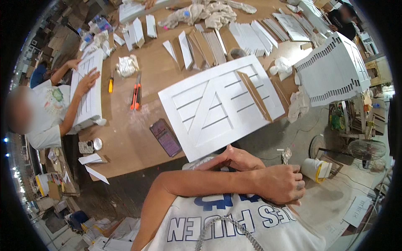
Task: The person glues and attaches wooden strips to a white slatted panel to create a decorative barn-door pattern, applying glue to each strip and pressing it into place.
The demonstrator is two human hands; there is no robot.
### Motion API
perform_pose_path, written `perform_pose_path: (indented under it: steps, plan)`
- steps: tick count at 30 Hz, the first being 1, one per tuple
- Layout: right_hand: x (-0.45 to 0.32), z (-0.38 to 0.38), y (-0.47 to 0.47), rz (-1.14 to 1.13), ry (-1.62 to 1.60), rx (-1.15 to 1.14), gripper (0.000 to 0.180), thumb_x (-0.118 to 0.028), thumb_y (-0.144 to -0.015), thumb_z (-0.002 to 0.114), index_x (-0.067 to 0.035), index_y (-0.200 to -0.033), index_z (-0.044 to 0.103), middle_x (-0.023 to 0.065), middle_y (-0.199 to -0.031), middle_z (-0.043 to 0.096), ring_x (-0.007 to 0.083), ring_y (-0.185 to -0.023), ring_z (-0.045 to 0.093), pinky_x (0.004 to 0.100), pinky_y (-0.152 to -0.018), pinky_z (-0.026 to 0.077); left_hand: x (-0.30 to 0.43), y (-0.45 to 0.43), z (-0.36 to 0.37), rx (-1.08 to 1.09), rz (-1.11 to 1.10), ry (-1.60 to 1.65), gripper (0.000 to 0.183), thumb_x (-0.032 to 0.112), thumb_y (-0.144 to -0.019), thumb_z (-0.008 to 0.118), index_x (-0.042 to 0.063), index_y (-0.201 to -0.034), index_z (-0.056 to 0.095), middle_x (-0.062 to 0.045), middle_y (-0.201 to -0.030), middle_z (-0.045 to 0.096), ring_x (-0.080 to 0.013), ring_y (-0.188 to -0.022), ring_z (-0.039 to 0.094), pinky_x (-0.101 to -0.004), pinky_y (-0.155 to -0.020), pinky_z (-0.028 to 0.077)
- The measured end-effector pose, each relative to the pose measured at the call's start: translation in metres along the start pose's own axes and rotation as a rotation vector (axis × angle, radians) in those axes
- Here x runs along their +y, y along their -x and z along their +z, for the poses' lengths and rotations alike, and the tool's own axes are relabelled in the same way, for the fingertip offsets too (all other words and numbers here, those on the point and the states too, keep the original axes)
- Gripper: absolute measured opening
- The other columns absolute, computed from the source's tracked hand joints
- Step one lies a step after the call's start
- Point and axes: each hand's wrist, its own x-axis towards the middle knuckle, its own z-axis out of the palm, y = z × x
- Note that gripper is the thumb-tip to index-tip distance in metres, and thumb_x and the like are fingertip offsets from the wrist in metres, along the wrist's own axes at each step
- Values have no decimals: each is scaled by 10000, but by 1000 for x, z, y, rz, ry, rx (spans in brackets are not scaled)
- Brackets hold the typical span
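My left forearm crosses in front of my body, and my left hand point(284, 185) lies with curled fingers at the right; its palm side is hidden. Behind that forearm my right hand point(243, 158) has fingers pointing left, partly hidden, with nothing seen in it. Just beyond is a white panel with slats and a diagonal brace point(205, 125), slanted over the table's near edge. A brown-faced strip point(254, 95) lies across its right part. A dark smartphone point(165, 137) rests beside the panel's left corner. Farther left are orange-and-black utility knives point(136, 95) and a yellow-handled tool point(111, 84).
Another person's hands rest on a white panel point(89, 84) at the left. White and brown strips point(204, 47), a tape roll point(237, 53) and crumpled cloths point(201, 14) lie farther back. Stacked white panels point(329, 72) stand right; a fan point(366, 149) and white bucket point(311, 168) are below.
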Motion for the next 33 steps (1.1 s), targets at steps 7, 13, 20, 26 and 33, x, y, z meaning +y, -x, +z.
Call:
perform_pose_path:
  steps: [7, 13, 20, 26, 33]
  plan:
    - [-34, -24, 31, 37, 25, -109, 713, -558, -1026, 278, 31, -1335, 537, 177, -1360, 554, 296, -1195, 571, 398, -1081, 397, -30, -40, 20, -45, -36, -39, 356, 345, -889, 635, -8, -932, 628, -51, -773, 582, -207, -761, 579, -351, -710, 453]
    - [-50, -37, 75, 114, -3, -238, 729, -568, -1023, 268, 33, -1341, 529, 173, -1382, 535, 287, -1223, 549, 393, -1091, 385, -56, -95, 71, -32, 29, -73, 392, 383, -859, 655, 0, -934, 618, -38, -739, 568, -211, -748, 569, -358, -711, 449]
    - [-65, -58, 120, 193, -34, -278, 747, -580, -1019, 257, 37, -1349, 519, 168, -1407, 512, 277, -1255, 524, 387, -1102, 371, -80, -121, 103, -235, -96, -84, 374, 370, -928, 591, -2, -962, 612, -61, -748, 563, -228, -767, 565, -378, -749, 449]
    - [-63, -80, 141, 247, -81, -264, 763, -590, -1016, 247, 40, -1355, 511, 164, -1429, 492, 268, -1283, 502, 383, -1113, 359, -93, -119, 114, -225, -242, -70, 399, 358, -957, 555, -26, -1043, 618, -99, -804, 585, -253, -805, 577, -395, -814, 462]
    - [-73, -101, 145, 235, -159, -268, 819, -636, -996, 202, 30, -1356, 515, 153, -1467, 452, 233, -1357, 421, 364, -1146, 307, -100, -119, 109, -281, -245, 14, 402, 334, -948, 579, -44, -1078, 629, -117, -818, 594, -275, -782, 580, -400, -792, 477]
